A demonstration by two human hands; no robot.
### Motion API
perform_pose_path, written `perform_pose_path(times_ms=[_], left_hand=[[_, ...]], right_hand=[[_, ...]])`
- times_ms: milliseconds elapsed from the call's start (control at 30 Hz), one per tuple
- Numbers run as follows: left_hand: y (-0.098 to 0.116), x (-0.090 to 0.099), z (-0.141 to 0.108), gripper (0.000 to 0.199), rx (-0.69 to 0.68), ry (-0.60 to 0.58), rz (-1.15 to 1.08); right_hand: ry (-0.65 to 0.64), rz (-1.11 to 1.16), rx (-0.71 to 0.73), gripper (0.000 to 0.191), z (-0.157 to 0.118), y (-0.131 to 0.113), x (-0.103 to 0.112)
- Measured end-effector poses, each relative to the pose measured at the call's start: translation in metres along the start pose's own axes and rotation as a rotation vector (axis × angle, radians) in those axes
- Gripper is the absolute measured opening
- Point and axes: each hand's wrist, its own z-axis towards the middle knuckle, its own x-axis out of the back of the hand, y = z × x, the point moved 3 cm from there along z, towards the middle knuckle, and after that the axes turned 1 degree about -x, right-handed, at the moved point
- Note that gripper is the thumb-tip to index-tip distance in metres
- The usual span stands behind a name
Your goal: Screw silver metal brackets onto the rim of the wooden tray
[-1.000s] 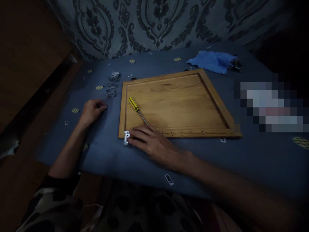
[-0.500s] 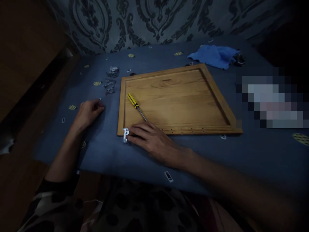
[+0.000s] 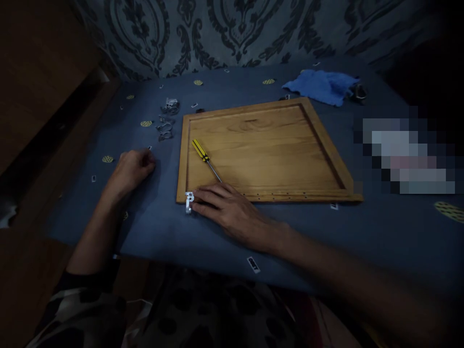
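Note:
A framed wooden cabinet door (image 3: 268,145) lies flat in front of me, with a row of small holes along its near edge. At its near left corner sits a silvery metal hinge (image 3: 189,202), part of it jutting past the edge. The fingertips of my right hand (image 3: 235,215) hold this hinge against the wood. A yellow and black screwdriver (image 3: 200,151) rests on the panel, its tip by my right knuckles. To the left, my left hand (image 3: 132,169) rests over the cloth with fingers curled together; whatever is in them is hidden.
Several metal hinges (image 3: 167,121) lie beyond my left hand, left of the door. At the back right is a crumpled blue cloth (image 3: 319,86) beside a dark object. The dark blue patterned tablecloth (image 3: 213,237) covers the surface. A blurred-out patch stands at right.
My left hand's fingers have drawn a little closer together. My right hand stays on the hinge, and the door and screwdriver have not moved.

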Motion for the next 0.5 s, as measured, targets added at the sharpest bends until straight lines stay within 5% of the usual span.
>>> perform_pose_path(times_ms=[500], left_hand=[[-0.0062,-0.0054,-0.0036,0.021,-0.044,0.064,-0.003]], right_hand=[[-0.005,-0.029,-0.007,0.032,-0.0001,-0.0003,0.0005]])
